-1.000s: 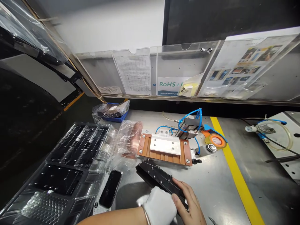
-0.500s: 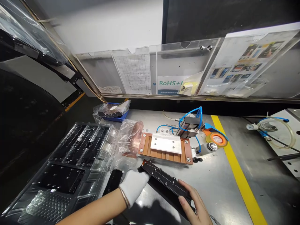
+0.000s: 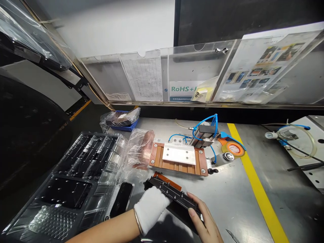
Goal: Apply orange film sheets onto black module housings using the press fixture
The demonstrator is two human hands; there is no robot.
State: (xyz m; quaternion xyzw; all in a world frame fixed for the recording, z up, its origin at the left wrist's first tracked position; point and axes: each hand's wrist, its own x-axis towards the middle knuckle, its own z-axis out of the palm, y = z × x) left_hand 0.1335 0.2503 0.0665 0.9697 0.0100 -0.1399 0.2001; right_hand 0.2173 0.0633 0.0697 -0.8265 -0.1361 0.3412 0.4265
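Observation:
A long black plastic housing (image 3: 182,201) with a row of small metal studs is tilted over the near part of the bench. My bare right hand (image 3: 205,217) grips its right end, thumb on the near side and fingers over the far edge. My left hand (image 3: 153,206), in a white glove, is closed and presses against the housing's near side toward the left; its fingertips are hidden. Behind the housing's upper edge shows an orange strip (image 3: 169,181). Just beyond lies a copper-brown fixture (image 3: 157,156) topped by a silver plate (image 3: 178,154).
Left stands a clear plastic tray (image 3: 95,202) with black parts, beside a phone (image 3: 122,199). Wrapped copper-coloured material (image 3: 140,150) adjoins the fixture. A pneumatic cylinder (image 3: 202,136) with blue hoses, a tape roll (image 3: 233,148) and pointed metal tweezers (image 3: 232,235) are around the right side.
The housing has tilted and shifted left, showing more of the orange strip. My left hand has moved right and down along it; my right hand has gone slightly left.

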